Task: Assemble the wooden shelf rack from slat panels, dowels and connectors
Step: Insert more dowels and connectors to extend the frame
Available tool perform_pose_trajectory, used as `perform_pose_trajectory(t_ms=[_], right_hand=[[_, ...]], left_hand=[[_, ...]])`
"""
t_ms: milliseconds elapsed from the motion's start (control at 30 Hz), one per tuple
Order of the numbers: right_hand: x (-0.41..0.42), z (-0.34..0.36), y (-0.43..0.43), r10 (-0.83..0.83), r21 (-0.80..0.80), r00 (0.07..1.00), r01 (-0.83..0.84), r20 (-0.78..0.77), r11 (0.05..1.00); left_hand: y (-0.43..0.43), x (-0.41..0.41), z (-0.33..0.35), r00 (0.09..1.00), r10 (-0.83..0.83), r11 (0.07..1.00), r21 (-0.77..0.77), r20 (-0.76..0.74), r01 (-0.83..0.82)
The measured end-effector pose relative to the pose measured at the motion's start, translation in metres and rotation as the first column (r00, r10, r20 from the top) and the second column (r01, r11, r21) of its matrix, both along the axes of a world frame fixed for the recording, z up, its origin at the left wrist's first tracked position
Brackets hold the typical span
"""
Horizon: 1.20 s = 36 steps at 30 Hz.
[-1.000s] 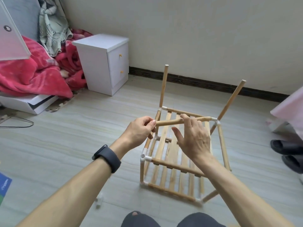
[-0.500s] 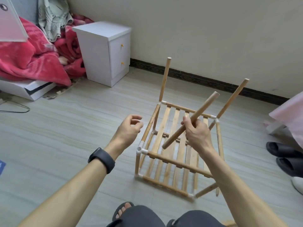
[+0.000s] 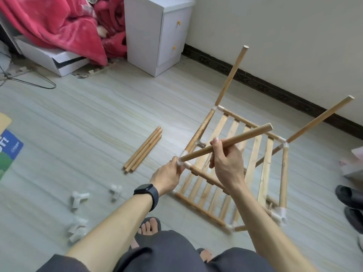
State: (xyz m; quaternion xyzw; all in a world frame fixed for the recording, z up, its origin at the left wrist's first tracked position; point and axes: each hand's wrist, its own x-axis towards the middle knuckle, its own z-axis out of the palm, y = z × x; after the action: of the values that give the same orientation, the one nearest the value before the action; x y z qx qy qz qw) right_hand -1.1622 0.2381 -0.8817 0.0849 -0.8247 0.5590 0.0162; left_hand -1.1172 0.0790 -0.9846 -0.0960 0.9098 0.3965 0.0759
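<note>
The partly built wooden rack (image 3: 263,167) stands on the floor at centre right, two slat panels joined by short dowels and white connectors, with two dowels sticking up at its far corners. My right hand (image 3: 225,161) grips a loose dowel (image 3: 245,135) near its middle. The dowel's lower end meets the white corner connector (image 3: 183,163) at the rack's near left top corner. My left hand (image 3: 168,176), with a black watch on the wrist, holds that connector.
Three spare dowels (image 3: 144,149) lie together on the floor left of the rack. Several loose white connectors (image 3: 78,199) lie at lower left. A white bedside cabinet (image 3: 157,30) and red blanket (image 3: 64,24) stand behind. Black slippers (image 3: 349,199) sit at the right edge.
My right hand swung the dowel so its lower end came down to the near left corner connector. My left hand, free half a second ago, moved onto that connector. The view tilted down and left.
</note>
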Motion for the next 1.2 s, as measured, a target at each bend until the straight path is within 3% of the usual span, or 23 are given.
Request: perform_pose_trajectory(t_ms=[133, 467, 800, 933, 1200], right_hand=[[0.0, 0.0, -0.007, -0.012, 0.07, 0.996, 0.018, -0.083, 0.997], [-0.005, 0.01, -0.038, 0.26, 0.266, 0.942, -0.201, -0.21, 0.943], [-0.019, -0.001, -0.054, 0.134, 0.149, 0.967, -0.103, -0.216, 0.984], [-0.003, -0.014, -0.054, 0.311, 0.217, 0.89, -0.248, -0.334, 0.944], [-0.011, -0.014, -0.06, 0.398, 0.338, 0.881, -0.304, -0.257, 0.891]], left_hand=[[0.004, -0.003, -0.007, 1.0, 0.008, 1.0, 0.02, -0.003, -0.008], [-0.001, -0.008, -0.021, 1.0, -0.019, 1.0, 0.01, -0.003, 0.019], [-0.006, -0.007, -0.013, 0.997, -0.075, 0.997, -0.005, 0.022, 0.075], [-0.019, -0.009, -0.012, 0.995, -0.084, 0.996, 0.033, 0.059, 0.082], [-0.023, -0.008, -0.007, 0.976, -0.193, 0.98, -0.036, 0.105, 0.198]])
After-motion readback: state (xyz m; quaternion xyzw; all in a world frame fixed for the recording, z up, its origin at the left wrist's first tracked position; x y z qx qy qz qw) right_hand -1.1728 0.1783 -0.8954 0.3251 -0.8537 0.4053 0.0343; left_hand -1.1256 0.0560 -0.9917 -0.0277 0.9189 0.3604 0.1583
